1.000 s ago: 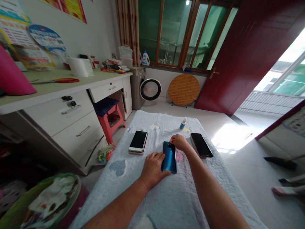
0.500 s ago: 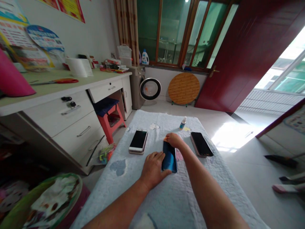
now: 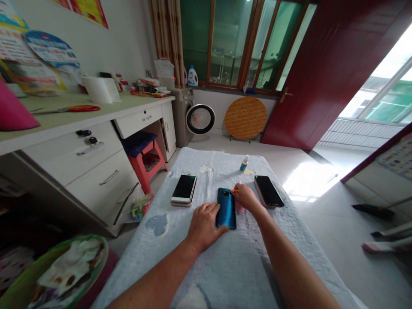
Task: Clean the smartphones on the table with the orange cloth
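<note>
A blue phone [image 3: 226,207] lies back up on a pale blue cloth-covered table [image 3: 225,266]. My left hand [image 3: 203,226] rests on its near left edge, fingers curled against it, holding it still. My right hand [image 3: 245,196] sits at the phone's far right corner, fingers pinched on a small orange thing too small to name. A white-framed phone [image 3: 184,189] lies screen up to the left. To the right, close to my right hand, lies a dark phone [image 3: 268,191].
A small spray bottle [image 3: 243,164] and a white wad [image 3: 205,169] stand at the table's far end. A desk with drawers [image 3: 80,146] and a red stool [image 3: 144,154] are to the left. A green basin [image 3: 54,274] sits at lower left.
My right hand slid from the phone's far left corner over to its far right corner, uncovering the camera end. The left hand stayed on the phone. The view shifted slightly.
</note>
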`<state>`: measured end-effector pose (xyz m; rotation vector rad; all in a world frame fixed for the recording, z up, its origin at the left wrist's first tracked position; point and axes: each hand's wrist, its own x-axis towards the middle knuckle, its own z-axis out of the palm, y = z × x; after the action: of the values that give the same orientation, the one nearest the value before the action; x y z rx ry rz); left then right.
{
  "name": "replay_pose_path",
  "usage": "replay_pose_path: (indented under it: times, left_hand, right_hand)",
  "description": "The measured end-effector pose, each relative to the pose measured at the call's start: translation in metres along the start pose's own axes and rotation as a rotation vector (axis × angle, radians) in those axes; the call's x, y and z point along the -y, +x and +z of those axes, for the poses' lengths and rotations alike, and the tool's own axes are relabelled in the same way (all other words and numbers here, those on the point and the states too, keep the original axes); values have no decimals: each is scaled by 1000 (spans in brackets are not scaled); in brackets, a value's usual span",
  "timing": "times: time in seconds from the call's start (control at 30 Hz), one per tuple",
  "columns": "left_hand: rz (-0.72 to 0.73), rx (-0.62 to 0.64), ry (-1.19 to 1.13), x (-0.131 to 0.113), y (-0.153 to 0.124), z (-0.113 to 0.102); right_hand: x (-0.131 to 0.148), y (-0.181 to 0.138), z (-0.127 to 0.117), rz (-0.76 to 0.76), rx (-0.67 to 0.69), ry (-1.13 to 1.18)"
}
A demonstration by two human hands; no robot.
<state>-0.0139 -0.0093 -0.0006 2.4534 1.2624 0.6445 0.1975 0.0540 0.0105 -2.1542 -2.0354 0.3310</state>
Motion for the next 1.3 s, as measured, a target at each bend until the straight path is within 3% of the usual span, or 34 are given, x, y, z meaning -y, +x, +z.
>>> replay_pose_path:
  times: [0.2,0.43,0.63,0.8,1.13,1.3]
  left_hand:
    - [-15,10,12,1,0,1]
    - [-14,5,12,3,-1,4]
    - [-14,-2,16,3,-1,5]
    - [3,16,11,4,-1,4]
    - [23,26,-6,3,0,0]
    - [22,31,-8,5,0,2]
  right_hand:
    - [7,-45,-2,-94,-19,61]
    - [15,-97,-7,-173,83,164]
    - [19,-118,-14,-231,126,255]
    - [20,-94,-18,-224,160,167]
    - [19,-5,-4,-97,-83,22]
    - [27,3,8,-88,-131,21]
